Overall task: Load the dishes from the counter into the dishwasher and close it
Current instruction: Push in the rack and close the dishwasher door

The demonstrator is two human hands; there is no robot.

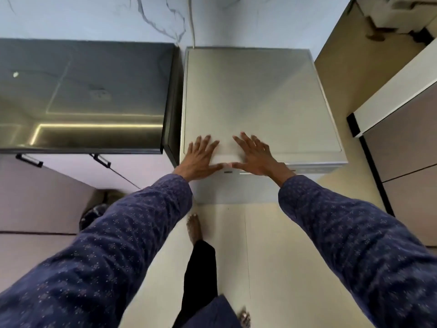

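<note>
A white free-standing dishwasher stands against the marbled wall, seen from above, and its front looks closed. My left hand lies flat on the front edge of its top, fingers spread and straight. Beside it my right hand presses flat on the same edge, the two thumbs nearly meeting at the middle. No dishes show anywhere in the head view.
Left of the dishwasher runs a dark glossy counter over pale cabinets with black handles. A dark bin or bag sits on the floor below. Pale cabinets stand at the right. My bare feet are on the cream floor.
</note>
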